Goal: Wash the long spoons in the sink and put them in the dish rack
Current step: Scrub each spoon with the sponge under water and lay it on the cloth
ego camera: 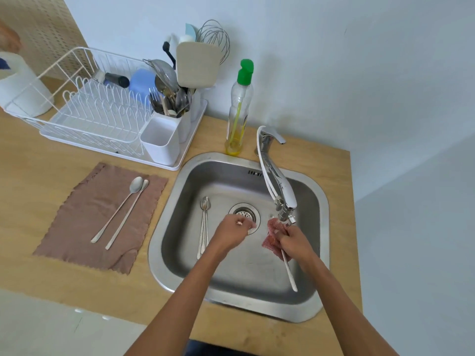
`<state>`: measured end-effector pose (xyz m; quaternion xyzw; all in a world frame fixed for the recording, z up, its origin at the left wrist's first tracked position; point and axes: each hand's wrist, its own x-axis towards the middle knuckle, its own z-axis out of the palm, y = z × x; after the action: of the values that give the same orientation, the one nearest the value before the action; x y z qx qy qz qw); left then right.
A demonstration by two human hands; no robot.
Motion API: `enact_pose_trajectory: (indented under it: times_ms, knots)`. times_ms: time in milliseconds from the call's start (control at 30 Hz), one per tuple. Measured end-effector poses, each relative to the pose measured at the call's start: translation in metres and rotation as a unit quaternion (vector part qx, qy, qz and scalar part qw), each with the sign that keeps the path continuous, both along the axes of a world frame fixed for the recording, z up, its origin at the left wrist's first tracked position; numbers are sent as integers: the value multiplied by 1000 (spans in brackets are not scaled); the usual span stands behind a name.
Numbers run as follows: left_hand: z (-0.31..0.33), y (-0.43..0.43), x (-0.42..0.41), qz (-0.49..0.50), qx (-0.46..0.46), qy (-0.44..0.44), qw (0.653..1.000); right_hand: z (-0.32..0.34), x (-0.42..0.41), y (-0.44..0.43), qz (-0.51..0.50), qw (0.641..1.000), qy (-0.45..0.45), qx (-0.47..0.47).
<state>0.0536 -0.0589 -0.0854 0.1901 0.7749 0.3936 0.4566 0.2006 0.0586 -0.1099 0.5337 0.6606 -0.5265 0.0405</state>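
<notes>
One spoon (289,268) and a pink cloth (272,238) are gripped in the right hand (295,240), just under the tap (281,194) for scrubbing. Left hand (235,231) curls above the drain (244,214); whether it holds anything is unclear. More spoons (204,227) lie in the sink (155,253) at its nine o'clock, with the rack (97,116) at eleven.

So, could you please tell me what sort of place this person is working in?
Most likely a small home kitchen or kitchenette: a steel sink with a faucet set in a wooden counter, a white dish rack holding cutlery, and a bottle of dish soap by the wall.
</notes>
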Motion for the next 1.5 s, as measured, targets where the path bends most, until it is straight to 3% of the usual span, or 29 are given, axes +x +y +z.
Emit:
enact_pose_trajectory:
  times_ms: [100, 300, 533, 667, 800, 1000, 1233, 1300, 1367, 1500]
  knots:
    - [-8, 32, -13, -31, 28, 65, 997, 0, 2, 5, 21, 999, -16, 25]
    - [-27, 66, -18, -136, 26, 99, 985, 8, 0, 11, 58, 996, -36, 51]
    - [-29, 66, -22, -175, 25, 133, 975, 8, -1, 10, 63, 997, -46, 29]
    - [-24, 57, -43, -81, -3, 185, 979, 9, 2, 12, 76, 996, -21, -33]
    - [-22, 40, -72, -10, -26, 187, 982, 18, 20, 21, 161, 986, -32, -1]
    - [-21, 38, -44, -28, -27, 179, 983, 3, -3, 14, 140, 990, -22, -6]
    - [-14, 20, -78, 39, -18, 165, 985, 5, 5, 23, 146, 988, -35, 30]
    - [-17, 11, -82, 49, -16, 141, 989, 7, 10, 22, 96, 994, -11, 42]
    - [-19, 3, -76, 54, -16, 115, 992, 8, 10, 13, -18, 998, 57, 27]
    - [-19, -16, -67, 37, -35, 54, 997, 1, 4, -2, -213, 962, 172, 2]
